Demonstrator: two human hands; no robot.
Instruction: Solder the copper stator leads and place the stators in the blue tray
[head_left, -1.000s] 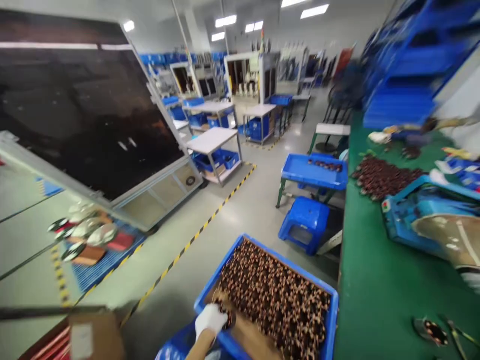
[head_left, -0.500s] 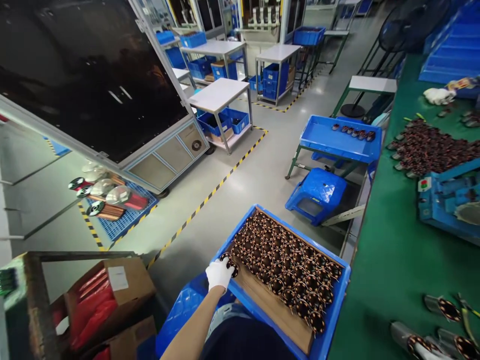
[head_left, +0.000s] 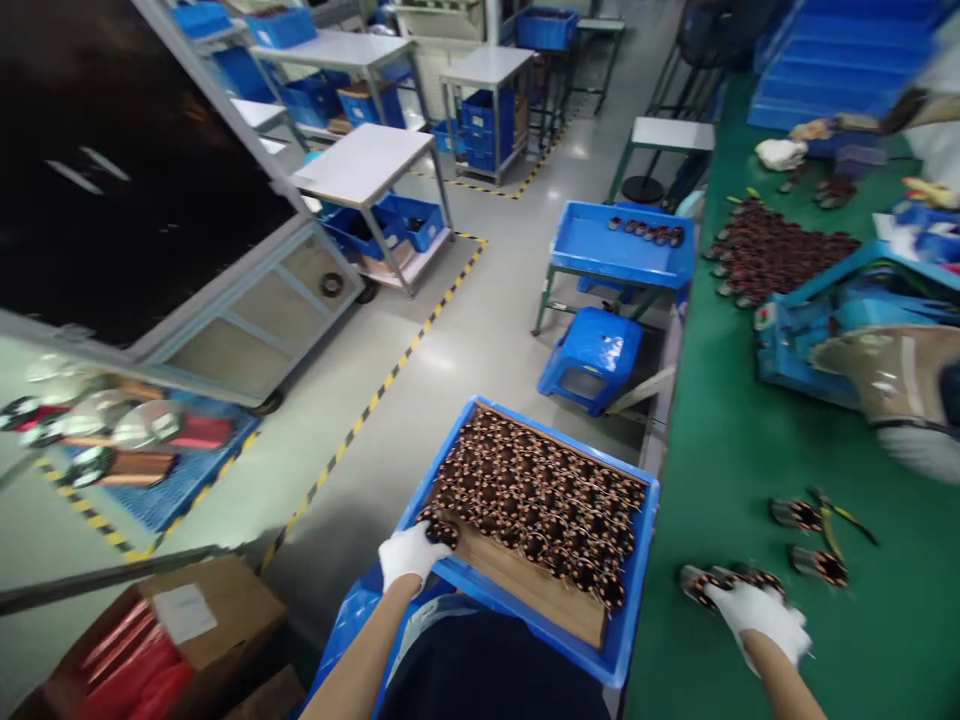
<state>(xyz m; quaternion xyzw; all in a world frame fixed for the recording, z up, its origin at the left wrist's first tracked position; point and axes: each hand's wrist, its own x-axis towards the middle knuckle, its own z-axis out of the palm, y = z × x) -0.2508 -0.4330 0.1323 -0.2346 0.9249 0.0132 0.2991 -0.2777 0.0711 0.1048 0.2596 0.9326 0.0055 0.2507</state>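
My left hand (head_left: 411, 556), in a white glove, is closed around a copper-wound motor stator (head_left: 444, 530) at the near left corner of a blue tray (head_left: 525, 635). Tightly packed wound stators (head_left: 525, 490) stand in that tray on brown cardboard (head_left: 525, 588). On the green bench, my gloved right hand (head_left: 761, 615) grips a short row of stators (head_left: 699, 584) lying on their sides; its fingertips are partly hidden. Two more stators (head_left: 819, 566) lie just beyond it, beside cutting pliers (head_left: 831, 530).
The green bench (head_left: 712, 450) runs along my right, with a heap of small wound parts (head_left: 772, 250) and a blue machine (head_left: 802, 340). Another person's gloved hand (head_left: 919, 450) is at the right edge. Ahead are a blue stool (head_left: 596, 350) and a tray on a stand (head_left: 585, 245).
The view has swung right, and my right hand now shows fully on the row of stators. My left hand keeps its hold at the tray corner. Another person's arm has come into view.
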